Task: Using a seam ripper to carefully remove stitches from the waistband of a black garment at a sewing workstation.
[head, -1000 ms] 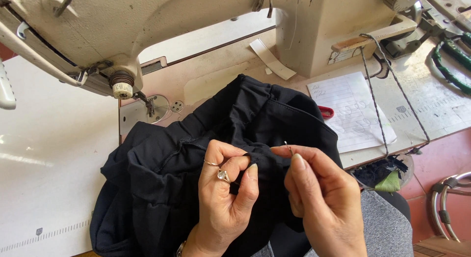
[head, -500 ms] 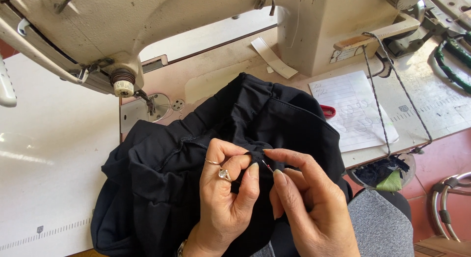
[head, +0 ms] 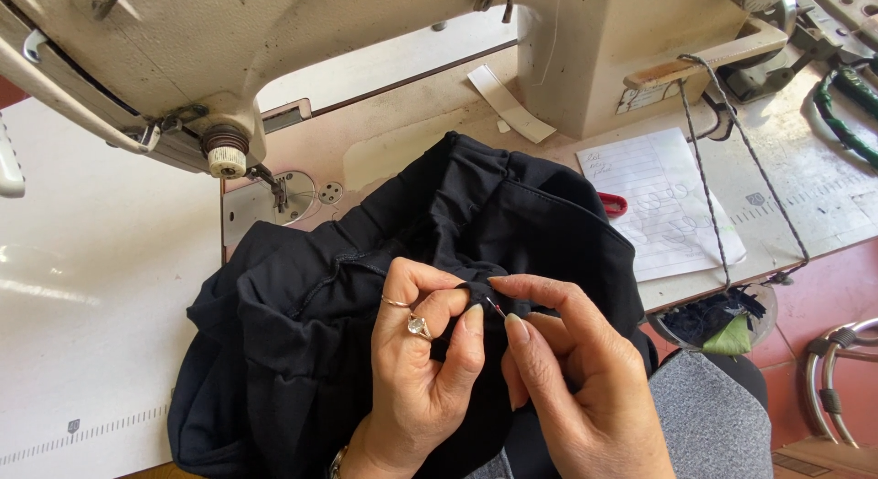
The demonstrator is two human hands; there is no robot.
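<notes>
A bunched black garment (head: 366,287) lies on the sewing table in front of the machine. My left hand (head: 421,369), wearing two rings, pinches a fold of the black fabric near its middle. My right hand (head: 567,387) is right beside it, thumb and forefinger closed on a small thin tool with a reddish tip (head: 495,306) held against the same fold. Both hands sit at the near edge of the table, over my lap.
A cream industrial sewing machine (head: 274,58) spans the back, its needle and metal plate (head: 274,200) left of the garment. A lined paper sheet (head: 658,195), a red object (head: 615,204) and a cord (head: 732,168) lie at right. A small bin with scraps (head: 722,319) hangs below.
My right hand has drawn in closer to the left, its fingers curling from spread over the cloth to a pinch at the fold. The garment has barely shifted.
</notes>
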